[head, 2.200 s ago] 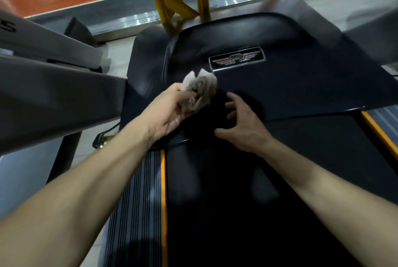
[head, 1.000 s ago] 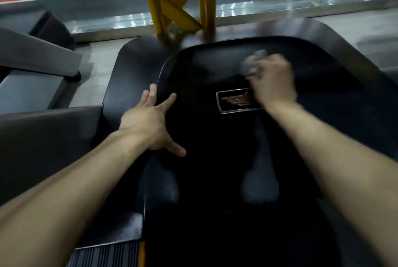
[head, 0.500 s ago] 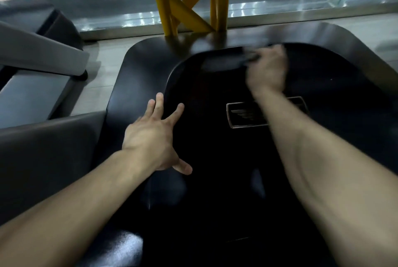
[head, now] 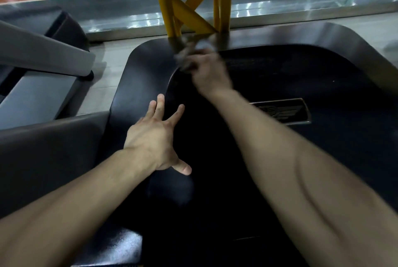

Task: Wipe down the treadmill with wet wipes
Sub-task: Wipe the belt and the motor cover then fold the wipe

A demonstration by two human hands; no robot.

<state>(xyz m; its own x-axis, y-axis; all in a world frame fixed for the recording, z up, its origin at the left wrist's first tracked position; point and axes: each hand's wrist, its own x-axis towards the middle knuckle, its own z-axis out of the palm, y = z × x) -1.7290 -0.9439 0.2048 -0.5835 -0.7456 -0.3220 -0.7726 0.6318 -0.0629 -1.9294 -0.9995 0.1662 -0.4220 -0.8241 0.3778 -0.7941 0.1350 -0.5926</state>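
Observation:
The treadmill's glossy black motor cover (head: 269, 77) fills the middle of the view, with a winged metal badge (head: 284, 111) on its right half. My right hand (head: 210, 72), blurred by motion, grips a crumpled grey wet wipe (head: 189, 53) and presses it on the far left rim of the cover's raised part. My left hand (head: 155, 137) lies flat on the cover's left side with fingers spread, holding nothing.
A yellow steel frame (head: 191, 1) stands just beyond the cover's far edge, in front of a metal sill. A neighbouring grey machine (head: 43, 60) lies to the left, with a strip of floor (head: 107, 81) between. The cover's grey rim (head: 344, 38) curves at far right.
The wipe passed from my left hand to my right, which has swept it from above the badge leftward along the cover's far rim. My left hand went flat and stayed.

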